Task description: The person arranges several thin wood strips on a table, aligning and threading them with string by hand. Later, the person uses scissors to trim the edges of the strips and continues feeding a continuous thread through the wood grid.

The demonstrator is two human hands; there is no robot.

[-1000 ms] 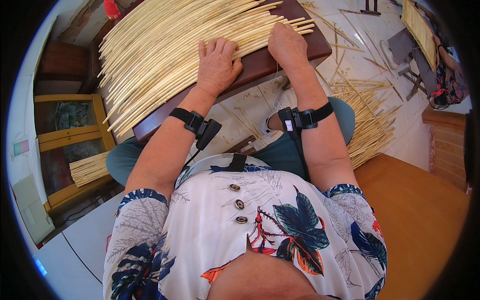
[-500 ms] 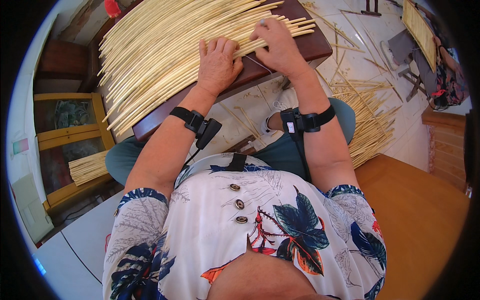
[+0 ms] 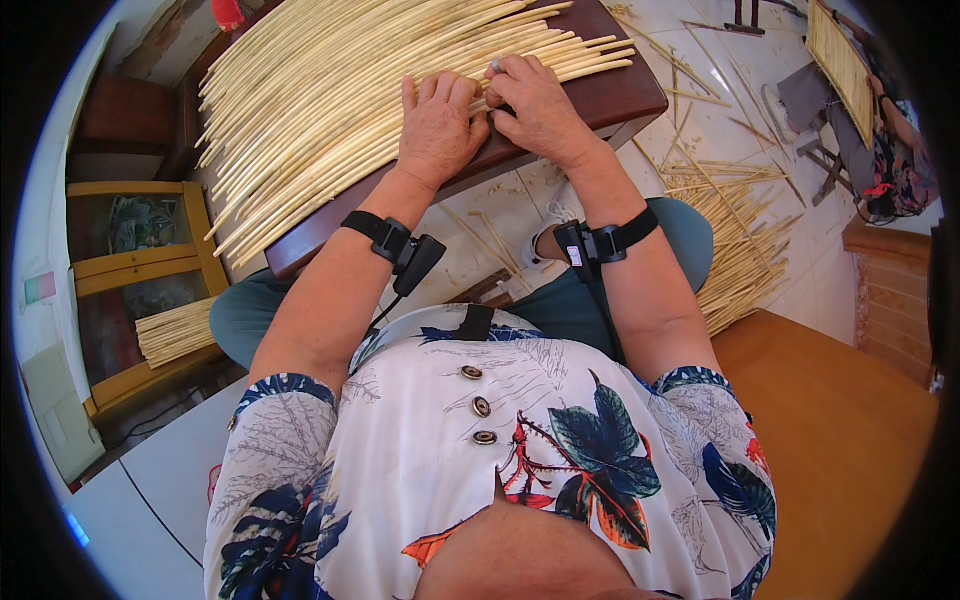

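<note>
A mat of pale yellow plant stalks, laid side by side, covers much of a dark brown table. At its near edge my left hand curls its fingers over the outermost stalks, thumb toward the right. Close beside it, almost touching, my right hand has its fingers bent and pinched together at the same edge. What lies between the right fingertips is hidden. A ring shows on that hand. The stalk ends stick out past my right hand, over the table's right part.
Loose stalks lie piled on the tiled floor at right. Another bundle rests at left by a yellow-framed cabinet. A co-worker at far right has a stalk panel. An orange-brown surface is at lower right.
My right hand has moved left along the mat's near edge, up against my left hand, and its fingers have drawn together. The left hand has hardly moved.
</note>
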